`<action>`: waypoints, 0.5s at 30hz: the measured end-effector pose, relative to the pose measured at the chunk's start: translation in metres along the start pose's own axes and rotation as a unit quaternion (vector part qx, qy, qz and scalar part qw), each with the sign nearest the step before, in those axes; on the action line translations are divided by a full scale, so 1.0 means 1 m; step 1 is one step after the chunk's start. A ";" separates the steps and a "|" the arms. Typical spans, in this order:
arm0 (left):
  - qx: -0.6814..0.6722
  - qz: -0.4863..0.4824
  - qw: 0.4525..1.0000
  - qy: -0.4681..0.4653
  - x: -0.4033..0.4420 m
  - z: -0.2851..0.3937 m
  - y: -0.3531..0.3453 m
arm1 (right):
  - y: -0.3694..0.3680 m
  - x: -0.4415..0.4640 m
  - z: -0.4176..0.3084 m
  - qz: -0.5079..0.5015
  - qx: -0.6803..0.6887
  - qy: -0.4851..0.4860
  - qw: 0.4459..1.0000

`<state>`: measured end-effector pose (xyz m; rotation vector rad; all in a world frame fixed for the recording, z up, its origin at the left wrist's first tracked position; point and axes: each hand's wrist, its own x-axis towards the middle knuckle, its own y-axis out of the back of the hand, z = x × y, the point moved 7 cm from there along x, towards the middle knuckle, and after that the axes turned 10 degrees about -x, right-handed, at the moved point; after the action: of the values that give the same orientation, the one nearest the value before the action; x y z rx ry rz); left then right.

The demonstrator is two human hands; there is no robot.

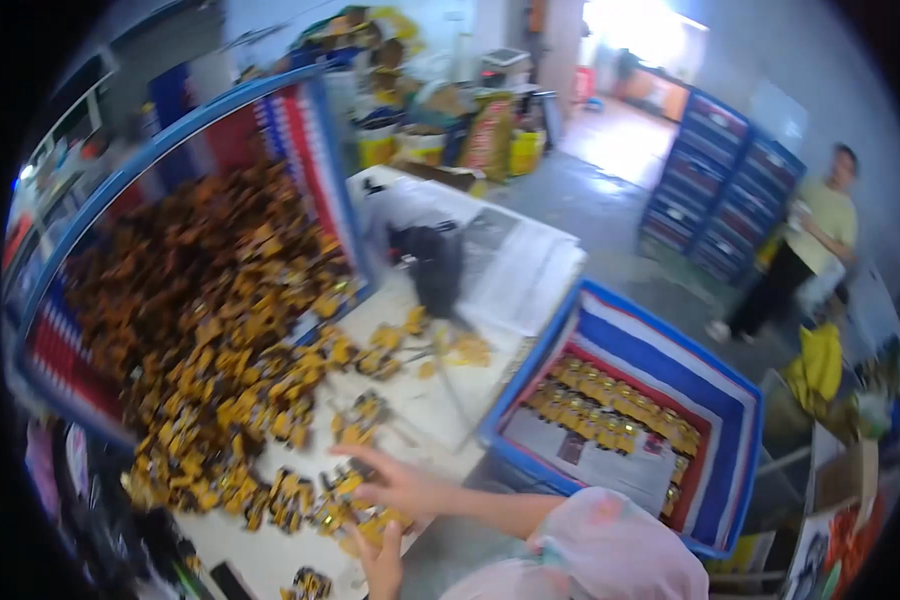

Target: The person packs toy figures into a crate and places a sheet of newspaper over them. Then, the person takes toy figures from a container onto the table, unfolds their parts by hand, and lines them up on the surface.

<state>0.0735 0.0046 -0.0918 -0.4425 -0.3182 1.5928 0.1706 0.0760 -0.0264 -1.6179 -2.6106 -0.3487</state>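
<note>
Small yellow-and-black toy-like figures, too blurred to name exactly, spill from a tipped blue-rimmed crate over a white table. Over the near edge of this heap, my right hand reaches in from the right, its fingers stretched out and apart beside a few figures. Just below it is my left hand, thumb and finger spread, close to yellow pieces lying between the two hands. I cannot tell whether either hand touches them. One cluster of figures lies apart at the bottom.
To the right, a second blue crate with a striped lining holds rows of figures on paper. Papers and a black bag lie on the table's far side. Stacked blue crates and a standing person are beyond.
</note>
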 end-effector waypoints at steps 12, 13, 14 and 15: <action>0.189 -0.079 0.979 0.010 0.034 0.011 -0.015 | 0.019 0.006 0.021 0.055 -0.016 -0.060 0.997; 0.125 -0.077 0.989 0.012 0.041 -0.003 -0.010 | 0.021 0.006 0.025 0.077 -0.005 -0.028 0.997; 0.107 -0.069 0.992 0.017 0.042 0.004 -0.015 | 0.023 0.005 0.030 0.099 0.005 0.005 0.995; 0.089 -0.068 0.993 0.021 0.045 0.010 -0.022 | 0.021 0.003 0.039 0.081 0.112 -0.055 0.989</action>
<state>0.0868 0.0511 -0.0770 -0.3106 -0.1686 1.4614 0.1907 0.0964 -0.0608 -1.7986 -2.4629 0.0419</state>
